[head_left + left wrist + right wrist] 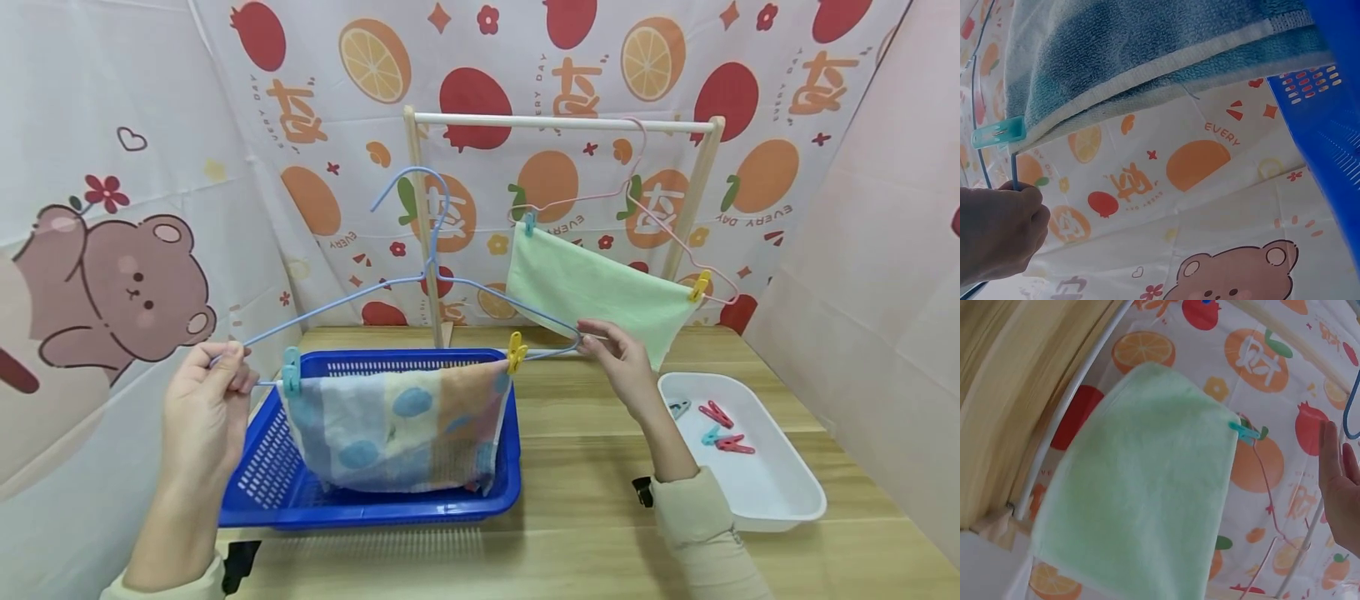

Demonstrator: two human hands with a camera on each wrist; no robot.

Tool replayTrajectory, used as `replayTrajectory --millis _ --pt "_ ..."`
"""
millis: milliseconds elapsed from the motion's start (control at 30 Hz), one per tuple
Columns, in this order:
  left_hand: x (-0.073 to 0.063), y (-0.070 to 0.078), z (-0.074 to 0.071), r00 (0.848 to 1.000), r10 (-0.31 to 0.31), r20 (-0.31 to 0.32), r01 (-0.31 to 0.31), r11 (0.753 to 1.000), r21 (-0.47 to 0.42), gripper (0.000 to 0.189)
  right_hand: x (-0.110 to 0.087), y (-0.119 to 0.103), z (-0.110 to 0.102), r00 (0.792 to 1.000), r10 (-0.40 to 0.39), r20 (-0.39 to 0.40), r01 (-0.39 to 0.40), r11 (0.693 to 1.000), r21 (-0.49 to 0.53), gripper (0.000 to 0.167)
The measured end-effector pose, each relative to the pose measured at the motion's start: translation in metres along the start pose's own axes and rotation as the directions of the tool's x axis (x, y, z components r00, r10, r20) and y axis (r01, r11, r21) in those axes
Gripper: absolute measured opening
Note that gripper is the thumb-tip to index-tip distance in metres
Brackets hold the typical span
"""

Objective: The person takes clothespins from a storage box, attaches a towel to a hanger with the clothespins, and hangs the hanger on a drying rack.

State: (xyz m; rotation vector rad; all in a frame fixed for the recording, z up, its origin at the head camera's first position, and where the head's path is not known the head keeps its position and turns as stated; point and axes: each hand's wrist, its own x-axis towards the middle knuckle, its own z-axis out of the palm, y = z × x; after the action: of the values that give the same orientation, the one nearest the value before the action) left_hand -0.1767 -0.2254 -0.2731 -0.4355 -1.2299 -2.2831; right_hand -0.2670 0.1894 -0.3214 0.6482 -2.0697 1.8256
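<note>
A blue clothes hanger (330, 310) is held up level over the blue basket (397, 510). My left hand (206, 408) grips its left end; in the left wrist view that hand (1004, 231) is close below a teal clothespin (999, 132). Thumb and fingertips of my right hand (626, 371) pinch the hanger's right end, while other fingers show straight in the right wrist view. A patterned terry towel (416, 421) hangs from the hanger's lower bar, clipped by the teal clothespin on the left and a yellow clothespin (516, 353) on the right.
Behind, a rack's white rail (525, 122) carries a pink hanger (585, 198) with a light green cloth (592, 287) clipped on it. At right, a white tray (795, 479) holds several clothespins (733, 444). A printed curtain (480, 50) stands behind the wooden table (570, 500).
</note>
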Motion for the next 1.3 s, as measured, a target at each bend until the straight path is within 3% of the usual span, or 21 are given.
replayTrajectory --millis 200,667,800,933,1067,1300 --pt "0.0 -0.001 -0.001 1.0 -0.002 -0.001 0.002 1.0 -0.008 0.008 -0.001 0.008 0.004 1.0 -0.001 0.021 -0.001 0.996 0.095 0.031" --pt "0.002 -0.003 -0.006 1.0 0.008 0.015 -0.008 1.0 -0.008 0.009 -0.003 0.009 0.006 0.999 -0.016 -0.036 0.02 0.992 0.125 0.025" --pt "0.003 -0.003 -0.01 0.999 0.008 0.044 -0.008 1.0 0.02 0.009 -0.003 0.007 0.009 0.997 0.001 -0.083 0.012 0.988 0.151 0.025" --pt "0.004 -0.001 -0.017 0.992 -0.015 0.127 0.011 1.0 0.027 0.015 -0.003 0.006 0.012 0.992 0.025 -0.124 -0.001 0.982 0.188 0.025" --pt "0.005 -0.001 -0.022 0.974 -0.033 0.225 0.048 0.997 -0.063 0.027 -0.003 0.005 0.014 0.988 0.031 -0.153 0.001 0.978 0.207 0.024" --pt "0.006 -0.002 -0.024 0.962 -0.027 0.27 0.093 0.967 -0.237 0.038 -0.004 0.005 0.012 0.986 0.035 -0.165 0.003 0.973 0.229 0.026"
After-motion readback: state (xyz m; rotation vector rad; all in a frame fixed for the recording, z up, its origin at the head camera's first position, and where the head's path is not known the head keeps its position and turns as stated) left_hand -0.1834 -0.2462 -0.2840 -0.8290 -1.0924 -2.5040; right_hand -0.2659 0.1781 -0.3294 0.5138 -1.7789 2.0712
